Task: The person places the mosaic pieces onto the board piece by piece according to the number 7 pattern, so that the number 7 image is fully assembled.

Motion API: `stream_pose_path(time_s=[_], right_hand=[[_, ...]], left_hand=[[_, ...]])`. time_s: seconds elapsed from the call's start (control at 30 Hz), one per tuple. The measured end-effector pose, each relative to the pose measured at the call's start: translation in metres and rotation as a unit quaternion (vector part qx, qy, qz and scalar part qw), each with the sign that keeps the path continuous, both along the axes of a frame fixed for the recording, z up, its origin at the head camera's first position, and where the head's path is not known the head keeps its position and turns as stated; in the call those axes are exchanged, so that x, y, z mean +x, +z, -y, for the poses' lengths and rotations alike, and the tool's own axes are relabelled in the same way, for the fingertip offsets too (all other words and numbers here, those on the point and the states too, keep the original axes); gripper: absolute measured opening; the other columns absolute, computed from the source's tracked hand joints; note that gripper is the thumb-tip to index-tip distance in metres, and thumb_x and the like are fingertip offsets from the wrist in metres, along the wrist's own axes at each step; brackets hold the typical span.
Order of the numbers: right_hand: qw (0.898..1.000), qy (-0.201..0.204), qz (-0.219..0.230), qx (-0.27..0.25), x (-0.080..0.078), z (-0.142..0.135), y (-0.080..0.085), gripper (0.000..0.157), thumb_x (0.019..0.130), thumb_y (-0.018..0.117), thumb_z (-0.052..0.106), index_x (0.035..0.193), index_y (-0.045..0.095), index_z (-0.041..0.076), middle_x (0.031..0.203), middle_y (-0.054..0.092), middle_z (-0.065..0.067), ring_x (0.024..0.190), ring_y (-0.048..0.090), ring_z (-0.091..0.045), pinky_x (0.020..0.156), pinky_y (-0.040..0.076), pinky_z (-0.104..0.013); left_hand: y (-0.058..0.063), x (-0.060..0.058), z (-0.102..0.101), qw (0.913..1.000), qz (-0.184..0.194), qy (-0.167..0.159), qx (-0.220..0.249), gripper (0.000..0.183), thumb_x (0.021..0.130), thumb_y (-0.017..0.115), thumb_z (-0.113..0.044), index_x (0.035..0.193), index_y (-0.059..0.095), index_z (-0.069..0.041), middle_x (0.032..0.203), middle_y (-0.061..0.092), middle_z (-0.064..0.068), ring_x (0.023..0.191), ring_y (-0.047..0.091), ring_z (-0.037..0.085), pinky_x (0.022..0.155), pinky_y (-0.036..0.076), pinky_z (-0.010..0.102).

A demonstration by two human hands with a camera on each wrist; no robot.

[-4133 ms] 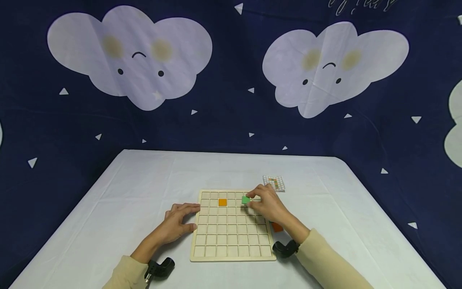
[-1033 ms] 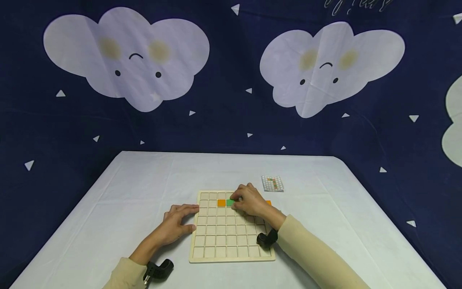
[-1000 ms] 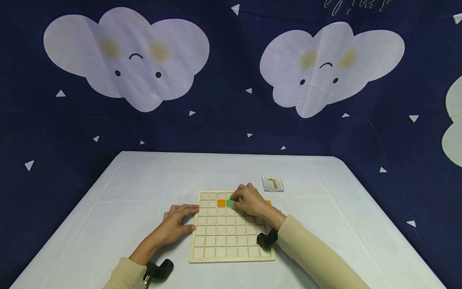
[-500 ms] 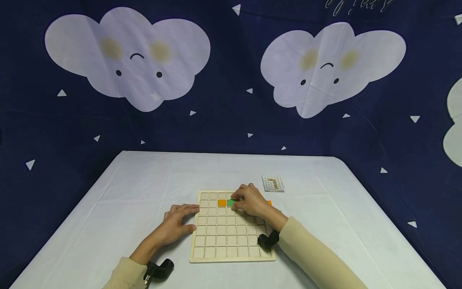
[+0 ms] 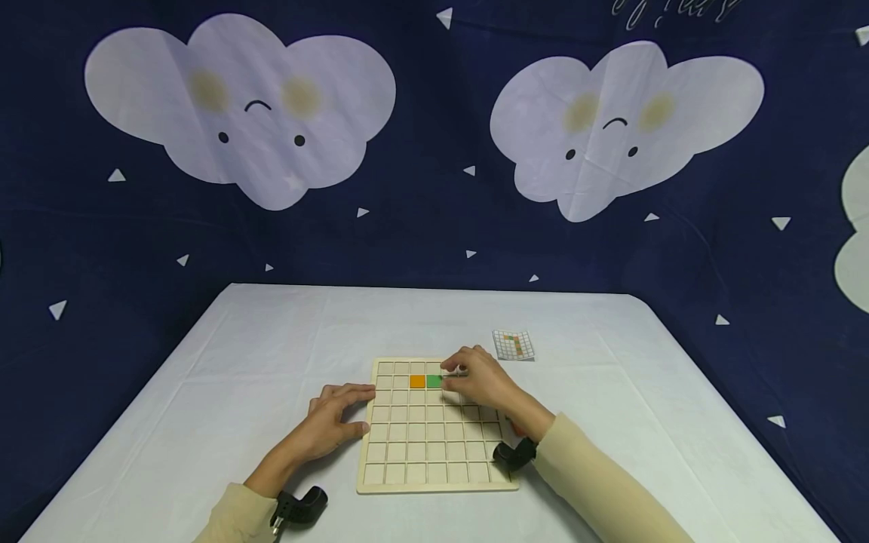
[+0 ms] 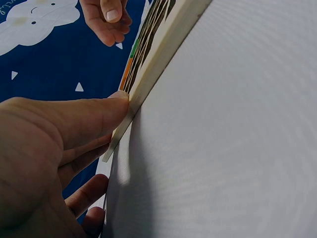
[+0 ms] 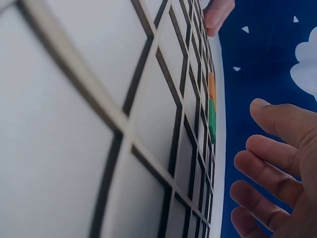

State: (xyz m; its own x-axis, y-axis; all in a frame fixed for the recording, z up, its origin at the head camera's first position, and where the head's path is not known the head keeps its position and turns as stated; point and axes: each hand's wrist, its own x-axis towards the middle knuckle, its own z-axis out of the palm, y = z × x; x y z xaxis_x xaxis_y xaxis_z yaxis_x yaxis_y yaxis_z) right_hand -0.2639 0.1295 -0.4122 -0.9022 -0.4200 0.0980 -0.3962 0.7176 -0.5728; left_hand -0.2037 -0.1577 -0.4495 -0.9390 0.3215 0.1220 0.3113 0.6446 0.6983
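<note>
A pale wooden grid board point(image 5: 426, 486) lies on the white table. An orange square tile point(image 5: 417, 381) sits in a cell of its second row from the far side, with a green square tile point(image 5: 434, 381) in the adjoining cell on the right. My left hand point(image 5: 330, 422) rests against the board's left edge, fingers extended; in the left wrist view its thumb point(image 6: 106, 111) touches the rim. Just right of the green tile, my right hand point(image 5: 485, 381) hovers over the board. Its fingers point(image 7: 262, 161) are spread with nothing between them in the right wrist view.
A small card point(image 5: 514, 345) printed with a coloured grid pattern lies beyond the board's far right corner. Beside the board's right edge, an orange-red piece point(image 5: 518, 430) shows partly behind the right wrist. A dark blue cloud-print cloth point(image 5: 434, 226) hangs behind the table.
My right hand has brought the green tile leftward to beside the orange one, let go of it and drawn back slightly right. The left hand has stayed at the board's edge.
</note>
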Motion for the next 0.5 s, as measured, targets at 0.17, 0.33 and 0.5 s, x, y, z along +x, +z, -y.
stream_pose_path(time_s=[0.17, 0.33, 0.5], right_hand=[[1.0, 0.0, -0.003, -0.008, 0.004, -0.004, 0.003, 0.029, 0.084, 0.069, 0.028, 0.11, 0.069, 0.013, 0.106, 0.066, 0.001, 0.101, 0.056, -0.019, 0.083, 0.048, -0.039], [1.0, -0.013, 0.002, -0.011, 0.007, -0.009, 0.006, 0.031, 0.085, 0.069, 0.03, 0.112, 0.068, 0.014, 0.107, 0.065, 0.002, 0.103, 0.058, -0.021, 0.085, 0.047, -0.042], [1.0, -0.027, -0.003, -0.016, 0.01, -0.017, 0.009, 0.032, 0.083, 0.071, 0.03, 0.111, 0.069, 0.014, 0.105, 0.065, 0.004, 0.103, 0.059, -0.02, 0.086, 0.047, -0.042]], left_hand=[[-0.001, 0.0, 0.001, 1.0, 0.0, -0.002, 0.001, 0.05, 0.078, 0.073, -0.016, 0.126, 0.06, -0.012, 0.139, 0.052, 0.001, 0.116, 0.038, 0.022, 0.088, 0.022, 0.04], [-0.001, -0.001, 0.001, 1.0, -0.002, -0.002, -0.001, 0.05, 0.078, 0.074, -0.016, 0.126, 0.06, -0.012, 0.139, 0.052, 0.001, 0.116, 0.038, 0.022, 0.088, 0.022, 0.039], [-0.002, -0.001, 0.001, 1.0, -0.004, -0.003, -0.002, 0.05, 0.078, 0.074, -0.016, 0.126, 0.06, -0.013, 0.139, 0.052, 0.001, 0.116, 0.038, 0.021, 0.087, 0.022, 0.039]])
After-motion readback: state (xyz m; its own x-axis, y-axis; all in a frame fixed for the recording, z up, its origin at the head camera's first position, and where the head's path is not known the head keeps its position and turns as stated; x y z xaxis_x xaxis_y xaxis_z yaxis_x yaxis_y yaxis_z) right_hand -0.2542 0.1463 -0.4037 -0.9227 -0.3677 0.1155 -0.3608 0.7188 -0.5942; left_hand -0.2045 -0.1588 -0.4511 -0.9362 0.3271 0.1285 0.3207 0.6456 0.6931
